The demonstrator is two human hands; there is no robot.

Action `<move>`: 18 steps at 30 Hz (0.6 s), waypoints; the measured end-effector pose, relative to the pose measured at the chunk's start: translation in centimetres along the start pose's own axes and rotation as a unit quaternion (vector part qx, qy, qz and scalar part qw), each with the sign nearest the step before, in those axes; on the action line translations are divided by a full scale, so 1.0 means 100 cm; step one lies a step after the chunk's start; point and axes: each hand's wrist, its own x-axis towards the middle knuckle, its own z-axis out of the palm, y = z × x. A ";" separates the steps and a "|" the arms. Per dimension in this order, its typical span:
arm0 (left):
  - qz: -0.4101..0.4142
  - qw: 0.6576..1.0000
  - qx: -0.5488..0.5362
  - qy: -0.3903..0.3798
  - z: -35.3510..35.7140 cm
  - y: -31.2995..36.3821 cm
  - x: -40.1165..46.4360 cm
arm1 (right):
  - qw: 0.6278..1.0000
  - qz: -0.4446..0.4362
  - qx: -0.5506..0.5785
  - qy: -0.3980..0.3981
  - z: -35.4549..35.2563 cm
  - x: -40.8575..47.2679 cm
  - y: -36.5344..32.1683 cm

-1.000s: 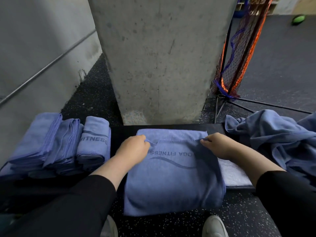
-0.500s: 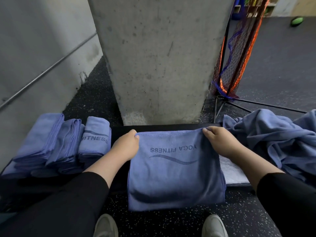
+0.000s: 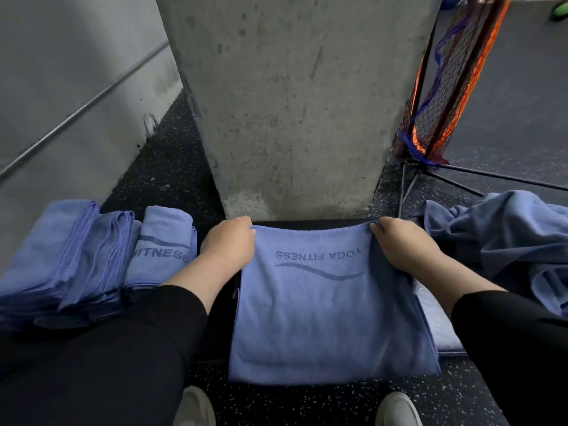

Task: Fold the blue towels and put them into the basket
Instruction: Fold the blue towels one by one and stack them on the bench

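Concrete pillar (image 3: 295, 103): one, the largest item, standing directly beyond the counter (image 3: 221, 318) and blocking the view ahead. Grey wall (image 3: 61, 87): one, at left, with a thin rail running across it. Speckled dark floor (image 3: 172, 161): visible around the pillar and below the counter edge. Netted stand (image 3: 445, 87): one, orange and dark mesh on thin black legs, right of the pillar. Unfolded towels (image 3: 504, 241): one rumpled blue heap at the right; the number in it cannot be told. Folded towels (image 3: 92, 259): three bundles side by side at the left, the nearest one lettered. Blue towel (image 3: 329, 309): one, spread at the centre of the counter, lettered "YOGA FITNESS" upside down, its near edge hanging over the counter's front. Left hand (image 3: 227, 244): grip closed on the towel's far left corner. Right hand (image 3: 399, 244): grip closed on the far right corner. Shoes (image 3: 196, 407): two, pale, at the bottom edge. Change from a second earlier: the upper layer's far edge then lay across the lettering; it is now drawn to the far edge, lettering fully shown.
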 end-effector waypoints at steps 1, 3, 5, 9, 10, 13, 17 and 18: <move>-0.004 1.000 0.009 -0.002 0.001 0.001 0.002 | 1.000 0.006 -0.003 0.001 0.003 0.002 0.000; -0.011 0.999 0.039 -0.004 0.003 0.005 0.005 | 1.000 0.012 -0.017 0.011 0.008 0.005 0.000; -0.003 0.997 0.072 0.012 0.007 0.008 0.004 | 0.999 0.020 -0.025 0.032 0.010 0.005 -0.001; 0.072 0.989 0.116 0.064 0.013 0.012 0.004 | 0.998 -0.024 -0.029 0.045 0.009 -0.001 0.005; 0.090 0.988 0.119 0.050 0.014 0.013 0.005 | 0.998 -0.043 -0.034 0.021 0.008 0.000 0.008; 0.121 0.983 0.137 -0.001 0.012 0.013 0.002 | 0.997 -0.040 -0.045 -0.040 0.002 0.004 0.012; 0.096 0.986 0.136 -0.027 0.003 0.013 0.000 | 0.996 -0.005 -0.038 -0.076 -0.003 0.006 0.004; 0.092 0.986 0.133 -0.032 0.001 0.013 -0.002 | 0.995 -0.002 -0.046 -0.087 -0.005 0.006 0.003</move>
